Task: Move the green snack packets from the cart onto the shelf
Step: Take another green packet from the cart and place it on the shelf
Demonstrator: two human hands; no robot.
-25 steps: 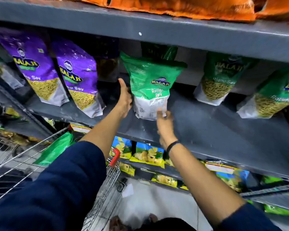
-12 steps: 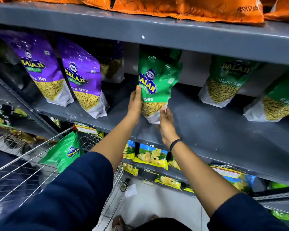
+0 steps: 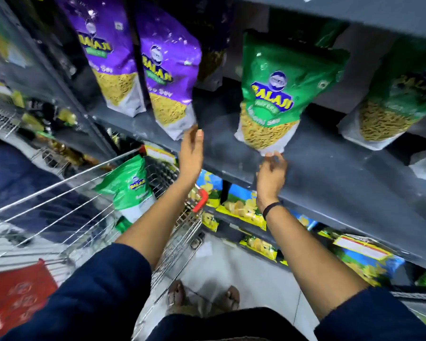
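A green snack packet (image 3: pixel 276 94) stands upright on the grey shelf (image 3: pixel 330 173), leaning back a little. My right hand (image 3: pixel 271 173) is just below it, fingertips pinching its white bottom edge. My left hand (image 3: pixel 191 153) is off the packet, fingers spread, hovering between it and a purple packet. Another green snack packet (image 3: pixel 128 185) stands in the wire cart (image 3: pixel 59 183) at the lower left, with a further green one partly hidden beneath it.
Two purple packets (image 3: pixel 167 77) stand left of the placed one, and more green packets (image 3: pixel 399 99) stand to its right. The shelf below holds yellow and blue packets (image 3: pixel 239 205). The cart's red handle end (image 3: pixel 201 201) is close under my left forearm.
My left hand has let go of the green packet and drawn back to the left. The packet now stands on the shelf. The view has tilted down toward the cart.
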